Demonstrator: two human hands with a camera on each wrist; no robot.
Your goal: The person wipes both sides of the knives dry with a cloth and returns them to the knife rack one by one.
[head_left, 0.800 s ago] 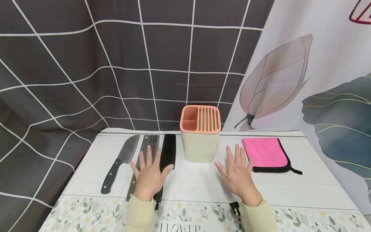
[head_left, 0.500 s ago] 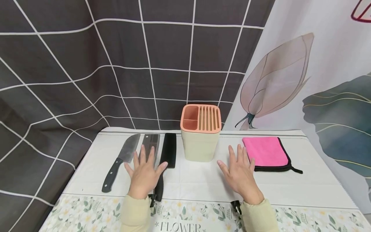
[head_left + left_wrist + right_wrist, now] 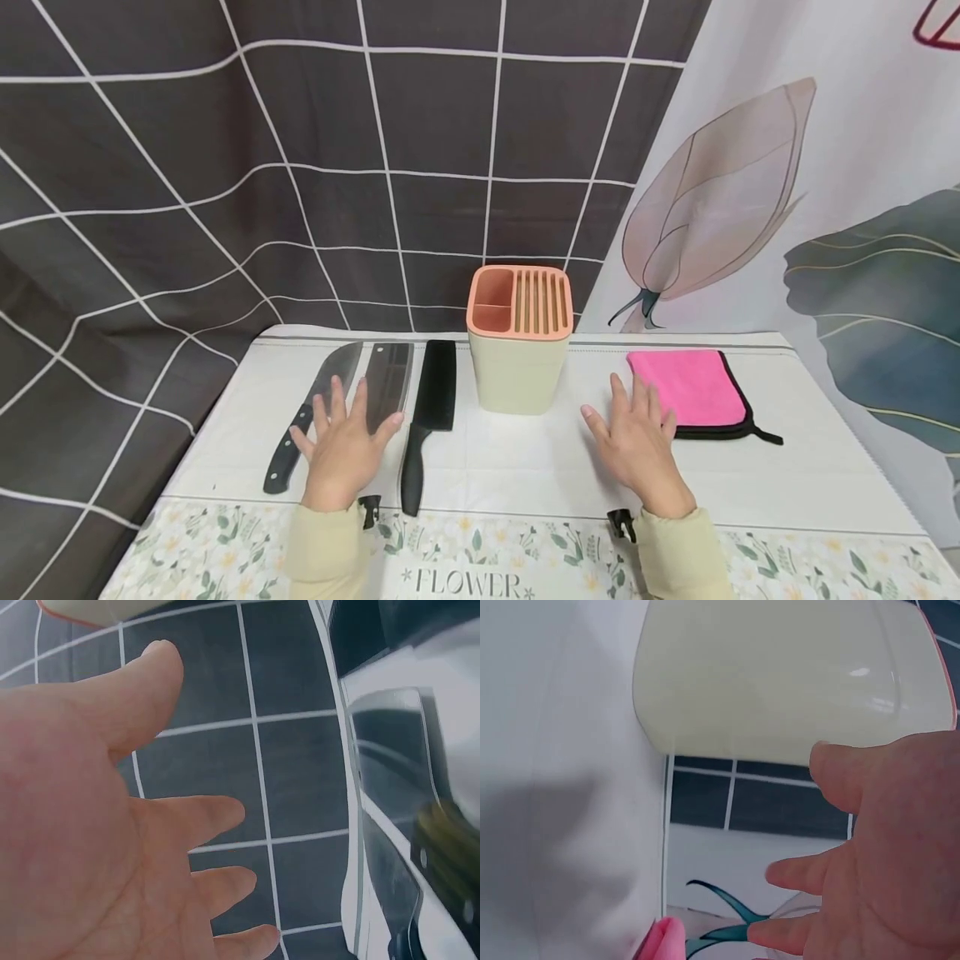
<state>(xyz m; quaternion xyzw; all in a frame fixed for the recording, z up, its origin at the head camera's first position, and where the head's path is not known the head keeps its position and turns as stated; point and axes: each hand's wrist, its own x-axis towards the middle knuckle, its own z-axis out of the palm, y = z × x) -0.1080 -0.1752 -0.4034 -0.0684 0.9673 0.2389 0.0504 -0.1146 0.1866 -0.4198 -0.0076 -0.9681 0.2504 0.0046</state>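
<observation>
My left fingers [image 3: 339, 410] are spread wide, thumb out, holding nothing; they hang above the surface [image 3: 517, 475], apart from the knives. My right fingers [image 3: 639, 407] are much the same: splayed, holding nothing, raised off the surface (shadow underneath in the right wrist view).

Seen from the head view, the chef's knife [image 3: 281, 454] lies under and left of my left fingers, their tips overlapping its blade. The steel cleaver [image 3: 388, 375] is just right of and beyond them; my left hand hides its handle there, but the left wrist view shows a brownish riveted one. Right of my left thumb, the black-bladed cleaver [image 3: 435, 387] lies uncovered. The knife holder [image 3: 517, 375] stands upright, beyond and between both sets of fingers. The pink cloth [image 3: 690, 387] is beyond and right of my right fingers, their tips overlapping its near left corner in the head view.

Main risk, I'd judge: dropping my left fingers straight down could put them on steel instead of a handle, so a cut. The knives lie close together, so lifting one carelessly could knock its neighbor. A blade angled badly at those narrow slots could snag and tip the holder, since neither hand braces it. A low right-hand sweep could drag the cloth.
</observation>
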